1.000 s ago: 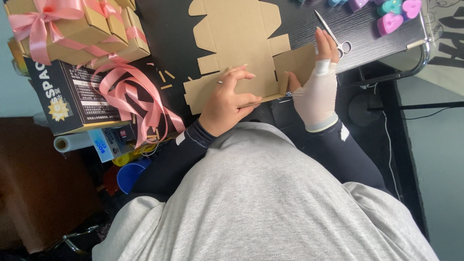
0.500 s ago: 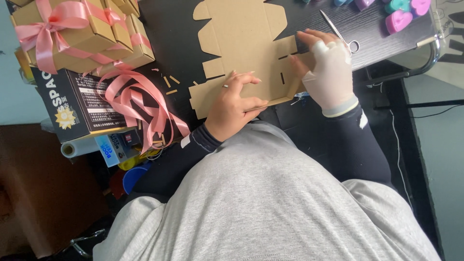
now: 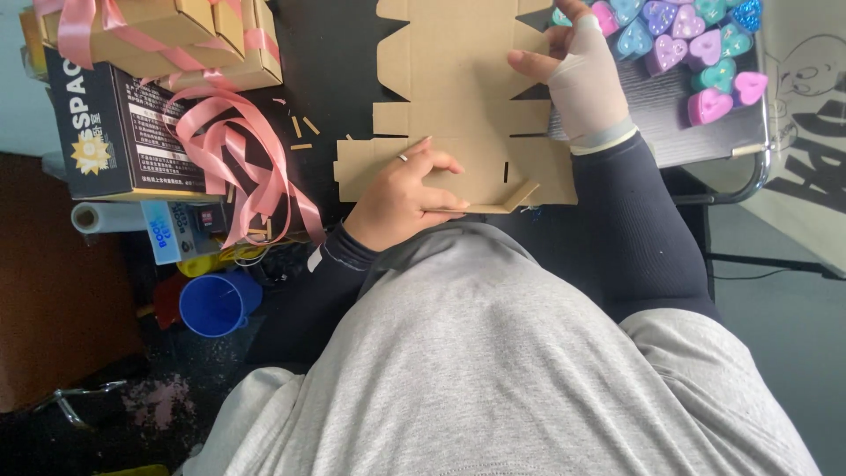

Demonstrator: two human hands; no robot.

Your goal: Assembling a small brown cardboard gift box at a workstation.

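— Two hands on one thing: a flat, die-cut sheet of brown cardboard (image 3: 458, 97), an unfolded box blank with notched edges and slits, lying on the dark tabletop (image 3: 330, 62) right in front of the person.

— How is each hand placed?

— Left hand (image 3: 401, 198) lies palm down on the near left part of the sheet, fingers bent and close together, pressing on the card rather than closed around it; there is a ring on one finger. Right hand (image 3: 582, 79), wrapped in a pale bandage-like covering over palm and wrist, sits at the sheet's right edge. Its thumb points left across the card, and the fingers reach up out of view, so I cannot tell how far they are spread or whether they pinch the edge.

— Anything folded?

— A narrow flap at the near edge, between the two hands, stands tilted up from the rest.

— And round about?

— Just right of the bandaged hand, a tray of small heart-shaped pieces in pink, purple and teal (image 3: 696, 48). To the left, loose loops of pink satin ribbon (image 3: 233, 145) draped over a dark printed box (image 3: 115, 132), with brown cardboard boxes tied in pink ribbon (image 3: 176, 35) behind it. Lower down at the left stands a blue plastic cup (image 3: 216, 302).
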